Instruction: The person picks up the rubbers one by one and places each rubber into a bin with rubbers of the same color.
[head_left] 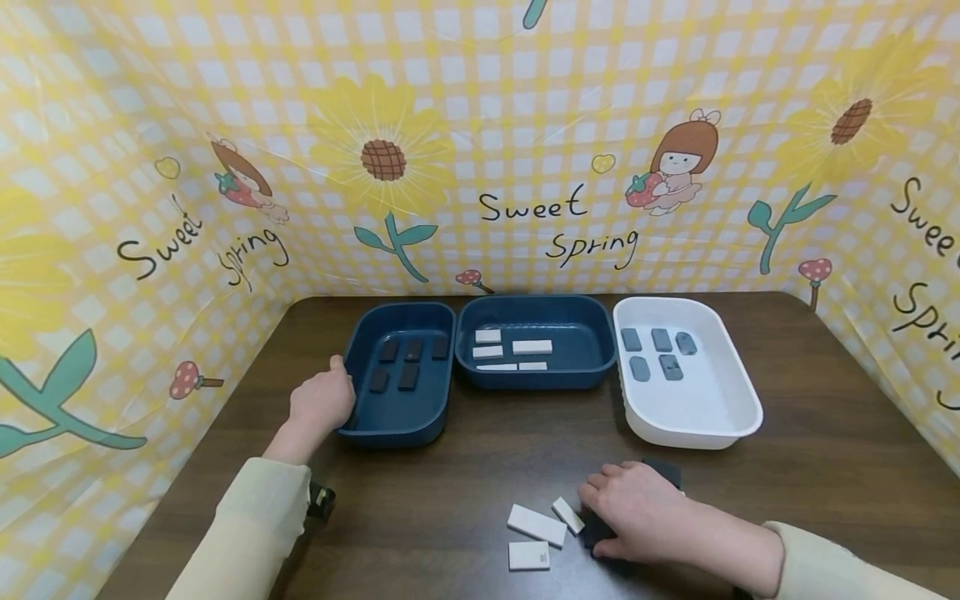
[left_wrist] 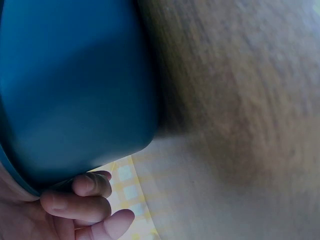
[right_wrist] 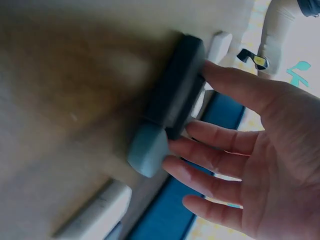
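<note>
My left hand (head_left: 322, 402) grips the outer side of the left dark blue tray (head_left: 397, 436), fingers curled at its rim in the left wrist view. Several black blocks (head_left: 408, 375) lie inside that tray. Over the near part of the table, my right hand (head_left: 641, 512) pinches a black block (right_wrist: 186, 107) between thumb and fingertips, palm partly hiding it from the head view. A blue-grey block (right_wrist: 149, 150) sits right beside the fingertips. Past the knuckles another dark block (head_left: 663, 473) shows. Left of this hand lie three white blocks (head_left: 537, 525) on the table.
A second dark blue tray (head_left: 536, 379) at the back middle holds several white blocks (head_left: 532, 347). To its right, a white tray (head_left: 720, 375) contains several blue-grey blocks (head_left: 662, 340). Patterned yellow cloth (head_left: 510, 150) rises behind the brown table (head_left: 465, 467) and along both sides.
</note>
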